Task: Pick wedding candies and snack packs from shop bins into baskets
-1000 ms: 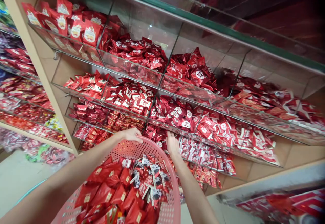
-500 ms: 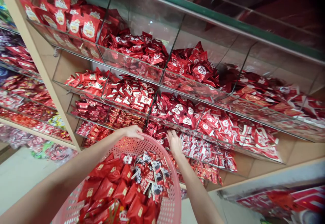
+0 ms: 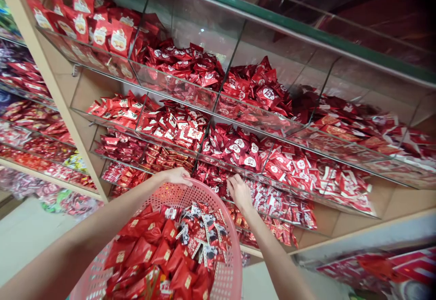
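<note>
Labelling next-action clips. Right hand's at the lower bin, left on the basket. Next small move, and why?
Probably close the right hand on one red packet from the lower bin: it sits at the bin's front edge, though whether it already has one isn't clear. The pink perforated basket is just below, its rim gripped by the left hand, so a packet could go straight in.

Retail shop, tiered wooden shelving [image 3: 56,77], glass-fronted bins [image 3: 173,84], bulk red foil packets [image 3: 235,148] in every compartment, pink perforated plastic basket [image 3: 184,190]
</note>
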A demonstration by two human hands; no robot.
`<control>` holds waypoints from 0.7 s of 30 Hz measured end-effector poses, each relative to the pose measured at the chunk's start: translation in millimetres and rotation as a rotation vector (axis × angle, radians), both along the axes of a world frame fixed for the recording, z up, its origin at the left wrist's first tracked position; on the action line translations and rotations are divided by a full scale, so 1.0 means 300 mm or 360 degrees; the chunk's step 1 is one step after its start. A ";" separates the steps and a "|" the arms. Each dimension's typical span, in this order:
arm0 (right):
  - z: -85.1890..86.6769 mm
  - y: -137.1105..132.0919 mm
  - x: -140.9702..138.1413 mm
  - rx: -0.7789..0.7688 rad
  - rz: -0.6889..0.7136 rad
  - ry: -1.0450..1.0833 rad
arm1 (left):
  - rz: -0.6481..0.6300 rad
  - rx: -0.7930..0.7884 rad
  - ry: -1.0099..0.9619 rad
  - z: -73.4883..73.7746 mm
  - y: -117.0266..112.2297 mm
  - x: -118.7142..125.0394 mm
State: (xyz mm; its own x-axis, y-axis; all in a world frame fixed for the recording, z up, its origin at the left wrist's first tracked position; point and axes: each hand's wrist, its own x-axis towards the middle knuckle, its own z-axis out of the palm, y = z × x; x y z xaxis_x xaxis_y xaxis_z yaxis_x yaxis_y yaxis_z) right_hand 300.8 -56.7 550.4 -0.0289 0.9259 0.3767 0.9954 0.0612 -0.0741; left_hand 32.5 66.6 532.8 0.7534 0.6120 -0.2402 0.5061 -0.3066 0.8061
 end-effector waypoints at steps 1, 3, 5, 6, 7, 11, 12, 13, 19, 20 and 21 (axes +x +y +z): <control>-0.002 -0.012 -0.009 0.0051 0.0014 0.0188 | 0.0001 0.0008 -0.0002 -0.003 0.002 0.000; -0.011 -0.038 -0.033 0.0152 0.0071 0.0564 | 0.0001 0.0035 -0.0003 -0.008 0.007 0.000; -0.025 -0.065 -0.063 0.0215 0.0113 0.0944 | -0.0006 0.0068 -0.0002 -0.011 0.010 -0.002; -0.032 -0.079 -0.080 0.0226 0.0118 0.1129 | -0.0013 0.0078 -0.0002 -0.012 0.011 -0.002; -0.038 -0.094 -0.099 0.0223 0.0115 0.1312 | -0.0021 0.0082 -0.0002 -0.012 0.010 -0.003; -0.049 -0.149 -0.173 0.0154 0.0109 0.2012 | -0.0046 0.0070 -0.0004 -0.003 0.002 -0.002; -0.048 -0.162 -0.189 0.0135 0.0113 0.2128 | -0.0048 0.0070 -0.0002 0.000 0.000 -0.002; -0.046 -0.174 -0.204 0.0112 0.0118 0.2214 | -0.0049 0.0074 0.0004 0.004 -0.002 -0.001; -0.070 -0.223 -0.263 -0.0058 0.0097 0.2571 | -0.0035 0.0129 0.0029 0.009 -0.002 -0.001; -0.080 -0.227 -0.268 -0.0061 0.0078 0.2595 | -0.0030 0.0134 0.0031 0.008 -0.002 -0.001; -0.089 -0.231 -0.272 -0.0065 0.0061 0.2593 | -0.0027 0.0137 0.0031 0.007 -0.002 -0.002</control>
State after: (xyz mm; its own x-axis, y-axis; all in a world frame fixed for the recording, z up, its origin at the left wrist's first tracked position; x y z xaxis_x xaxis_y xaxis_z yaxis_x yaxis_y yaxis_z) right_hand 219.3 -126.0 523.8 0.3310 0.9436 0.0069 -0.1352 0.0546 -0.9893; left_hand 32.0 66.0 534.8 0.7595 0.6184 -0.2021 0.5156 -0.3827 0.7666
